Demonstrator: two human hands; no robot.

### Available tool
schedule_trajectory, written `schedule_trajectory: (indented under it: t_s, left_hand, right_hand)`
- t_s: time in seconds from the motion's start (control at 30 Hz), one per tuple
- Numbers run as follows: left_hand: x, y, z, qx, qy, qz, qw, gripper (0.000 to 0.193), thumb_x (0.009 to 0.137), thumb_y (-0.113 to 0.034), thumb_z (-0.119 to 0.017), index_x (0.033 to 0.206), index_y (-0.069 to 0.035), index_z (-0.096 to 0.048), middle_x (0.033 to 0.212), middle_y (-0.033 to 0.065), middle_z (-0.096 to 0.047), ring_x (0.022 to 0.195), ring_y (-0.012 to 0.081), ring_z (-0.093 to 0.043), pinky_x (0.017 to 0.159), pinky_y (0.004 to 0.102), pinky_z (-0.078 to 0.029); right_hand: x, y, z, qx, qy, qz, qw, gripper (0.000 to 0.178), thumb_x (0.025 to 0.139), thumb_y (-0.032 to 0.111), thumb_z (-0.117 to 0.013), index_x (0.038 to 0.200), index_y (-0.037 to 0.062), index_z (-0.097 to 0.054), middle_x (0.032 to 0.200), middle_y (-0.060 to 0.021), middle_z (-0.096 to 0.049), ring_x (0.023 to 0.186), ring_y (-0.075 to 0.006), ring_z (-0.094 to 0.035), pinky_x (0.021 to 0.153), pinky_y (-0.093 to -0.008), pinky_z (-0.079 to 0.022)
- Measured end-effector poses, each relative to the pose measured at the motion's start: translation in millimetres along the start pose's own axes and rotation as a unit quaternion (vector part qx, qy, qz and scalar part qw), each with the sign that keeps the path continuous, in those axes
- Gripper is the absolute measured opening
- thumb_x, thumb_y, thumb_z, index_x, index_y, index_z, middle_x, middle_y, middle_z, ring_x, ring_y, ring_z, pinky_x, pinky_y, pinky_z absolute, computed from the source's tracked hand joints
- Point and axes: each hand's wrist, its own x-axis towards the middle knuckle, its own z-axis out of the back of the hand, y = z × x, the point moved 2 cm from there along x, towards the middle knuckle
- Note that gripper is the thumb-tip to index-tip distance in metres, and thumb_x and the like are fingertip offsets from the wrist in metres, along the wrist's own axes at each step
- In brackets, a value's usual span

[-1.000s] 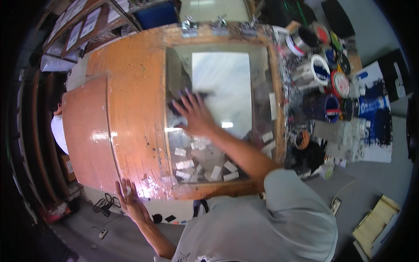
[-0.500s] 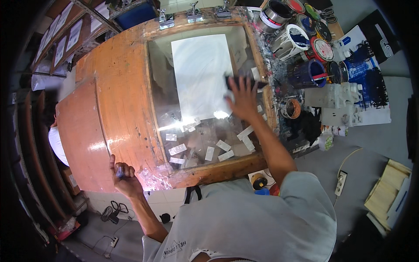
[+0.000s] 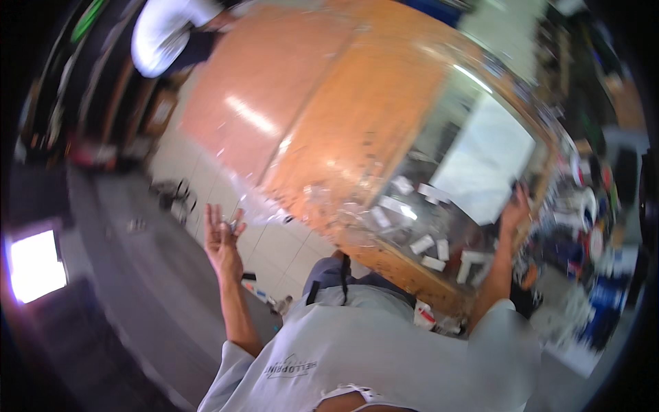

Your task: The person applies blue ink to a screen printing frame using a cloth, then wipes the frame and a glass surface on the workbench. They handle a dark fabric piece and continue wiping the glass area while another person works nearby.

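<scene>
My right hand is over the right edge of a white sheet. The sheet lies on the glass panel set in an orange wooden table. A small dark block shows at that hand's fingertips, mostly hidden and smeared by motion. Left of the table, my left hand is raised over the floor with two fingers stretched up. Its thumb and other fingers are bent around a small greyish thing, too blurred to name. Several pale strips are scattered on the glass near the sheet.
Paint cans and tubs crowd the table's right side. At the upper left, a person in a white top stands by the table's far left corner, near dark shelves. A bright screen glows at the far left.
The view has swung left, so the table now sits tilted toward the upper right. My left hand is up off the table edge with fingers lifted. My right hand has come nearer along the sheet.
</scene>
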Motion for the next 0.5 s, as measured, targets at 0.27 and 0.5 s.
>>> schedule_trajectory:
  t_s: [0.27, 0.5]
  left_hand:
    - [-69, 100, 155, -0.008, -0.287, 0.217, 0.933, 0.032, 0.107, -0.035, -0.046, 0.120, -0.007, -0.056, 0.079, 0.0004, -0.059, 0.058, 0.0062, -0.047, 0.053, 0.0199, -0.033]
    - [25, 163, 131, -0.092, -0.080, 0.241, 0.963, 0.036, 0.097, -0.023, -0.055, 0.126, -0.001, -0.053, 0.113, 0.0127, -0.061, 0.088, 0.0173, -0.058, 0.074, 0.0254, -0.042]
  right_hand:
    - [-23, -31, 27, -0.197, -0.062, -0.065, 0.976, 0.031, 0.095, 0.009, -0.056, 0.123, -0.0018, -0.063, 0.102, -0.0179, -0.071, 0.083, -0.0305, -0.067, 0.076, -0.0391, -0.053]
    - [-56, 328, -105, 0.459, 0.180, -0.312, 0.812, 0.043, 0.095, 0.014, -0.051, 0.137, 0.0049, -0.054, 0.120, -0.0066, -0.063, 0.105, -0.0187, -0.059, 0.093, -0.0339, -0.048]
